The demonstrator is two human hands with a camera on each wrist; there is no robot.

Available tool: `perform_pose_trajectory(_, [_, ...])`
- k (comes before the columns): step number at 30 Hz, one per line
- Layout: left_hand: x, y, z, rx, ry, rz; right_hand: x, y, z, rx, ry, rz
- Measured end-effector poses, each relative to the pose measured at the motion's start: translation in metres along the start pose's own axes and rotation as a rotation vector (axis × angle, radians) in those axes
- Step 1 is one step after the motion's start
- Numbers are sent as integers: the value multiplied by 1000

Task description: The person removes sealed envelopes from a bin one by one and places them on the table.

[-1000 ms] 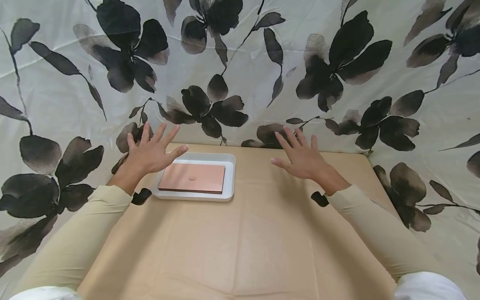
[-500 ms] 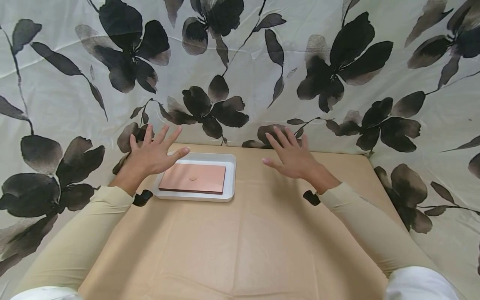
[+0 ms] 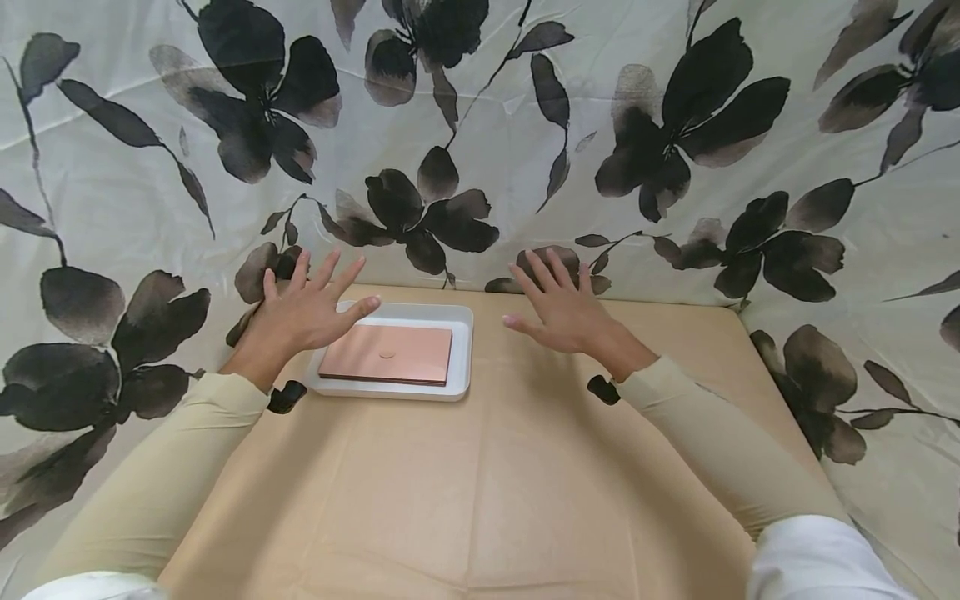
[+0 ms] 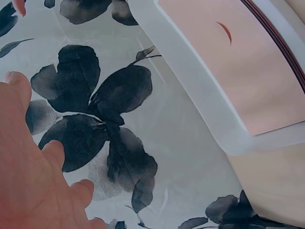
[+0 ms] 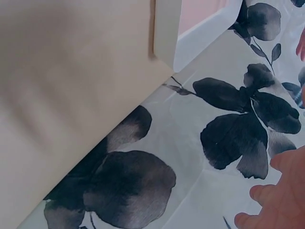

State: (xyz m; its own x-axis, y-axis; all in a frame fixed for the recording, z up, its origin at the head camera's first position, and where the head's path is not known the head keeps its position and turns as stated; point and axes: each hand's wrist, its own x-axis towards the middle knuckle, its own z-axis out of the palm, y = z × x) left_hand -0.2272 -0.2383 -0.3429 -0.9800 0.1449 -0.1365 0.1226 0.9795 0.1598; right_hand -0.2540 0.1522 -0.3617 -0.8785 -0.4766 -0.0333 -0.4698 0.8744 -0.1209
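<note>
In the head view, a flat pink rectangular case (image 3: 386,354) with a small half-round mark and a dark lower edge lies in a white tray (image 3: 461,358). My left hand (image 3: 303,315) hovers over the tray's left end, fingers spread and holding nothing. To the right of the tray, my right hand (image 3: 566,315) is raised with its fingers spread, also holding nothing. The left wrist view has the pink case (image 4: 252,71) inside the tray's rim (image 4: 200,100), with the left hand (image 4: 33,167) apart from it. A tray corner (image 5: 167,38) shows in the right wrist view.
A tan-covered table (image 3: 480,483) lies under both arms. Behind it and along its sides hangs a pale cloth (image 3: 517,150) with dark flowers. Each wrist carries a small black device, such as the right one (image 3: 603,390).
My right hand has moved left, toward the tray, with its fingers still spread. The left hand has barely shifted. The tray and the pink case stay where they were.
</note>
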Motion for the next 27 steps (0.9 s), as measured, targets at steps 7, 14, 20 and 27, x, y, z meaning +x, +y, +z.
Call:
perform_pose_trajectory(7, [-4,-4,1,-7,20,1,10,-12,0,-5,10,-22])
perform_pose_trajectory(14, [-6,-8,3,15,16,10,17,-23,4,-13,-1,-33])
perform_pose_trajectory(20, [-4,-10,6,18,27,13,20,-32,7,1,-6,-28])
perform_pose_trajectory(27, [-6,-12,11,7,26,10,25,-37,15,-4,-15,-25])
